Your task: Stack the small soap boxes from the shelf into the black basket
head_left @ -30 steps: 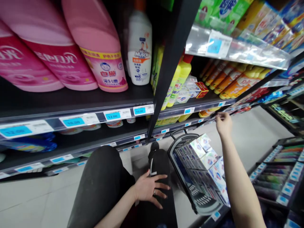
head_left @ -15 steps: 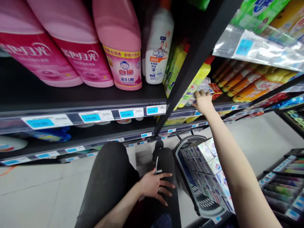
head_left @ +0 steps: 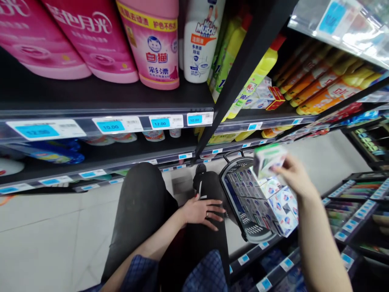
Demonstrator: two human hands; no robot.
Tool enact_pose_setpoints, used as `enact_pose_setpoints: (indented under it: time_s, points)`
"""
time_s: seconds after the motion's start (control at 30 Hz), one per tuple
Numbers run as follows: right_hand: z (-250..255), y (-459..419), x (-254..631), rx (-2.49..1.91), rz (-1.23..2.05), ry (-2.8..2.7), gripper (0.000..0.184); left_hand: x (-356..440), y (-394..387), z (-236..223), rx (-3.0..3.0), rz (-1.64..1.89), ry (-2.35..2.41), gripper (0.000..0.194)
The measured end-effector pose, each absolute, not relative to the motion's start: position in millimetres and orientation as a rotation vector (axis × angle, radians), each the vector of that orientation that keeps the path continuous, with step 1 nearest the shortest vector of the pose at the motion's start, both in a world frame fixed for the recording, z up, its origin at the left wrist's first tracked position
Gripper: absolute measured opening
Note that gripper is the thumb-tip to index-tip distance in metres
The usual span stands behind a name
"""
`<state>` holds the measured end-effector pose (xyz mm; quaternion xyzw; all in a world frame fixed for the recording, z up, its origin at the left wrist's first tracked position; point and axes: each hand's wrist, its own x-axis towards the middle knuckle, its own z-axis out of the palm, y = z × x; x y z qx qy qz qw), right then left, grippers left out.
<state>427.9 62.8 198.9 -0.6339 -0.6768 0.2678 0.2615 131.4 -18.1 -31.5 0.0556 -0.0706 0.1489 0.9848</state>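
Observation:
My right hand (head_left: 293, 174) is closed around a small white and green soap box (head_left: 268, 159), held in the air just above a dark shopping basket (head_left: 235, 178). The basket stands on the floor and holds several similar white boxes (head_left: 281, 200). My left hand (head_left: 202, 211) rests flat on my right knee in black trousers, fingers spread, holding nothing. More small boxes (head_left: 263, 97) lie on the middle shelf beside yellow bottles (head_left: 258, 83).
Black store shelving (head_left: 106, 101) runs along the left with pink detergent bottles (head_left: 152, 40), a white cleaner bottle (head_left: 202, 40) and blue price tags (head_left: 161, 122). Orange bottles (head_left: 319, 87) fill the shelf farther right. A low rack of goods (head_left: 355, 194) stands at the right across the pale tiled aisle.
My right hand has drawn back from the middle shelf with a small box in it and now hovers over the basket. The left hand stays on my knee.

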Motion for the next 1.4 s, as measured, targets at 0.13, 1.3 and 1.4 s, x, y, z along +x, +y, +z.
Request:
enact_pose_setpoints:
  time_s: [0.13,1.3,1.4]
  points:
    - [126.8,-22.7,371.7,-1.592,1.421,-1.688,0.055,137.4,-26.1,-19.8,0.191,0.322,-0.058,0.084]
    - [103.9,-128.6,300.2,-1.322,1.179,-0.414,0.057,129.0,-25.6,-28.4,0.152,0.524,0.101,0.065]
    - [120.6,-127.0,290.2,-1.198,1.132,-0.420,0.058,128.8,-25.4,-29.1,0.158,0.519,0.091,0.065]
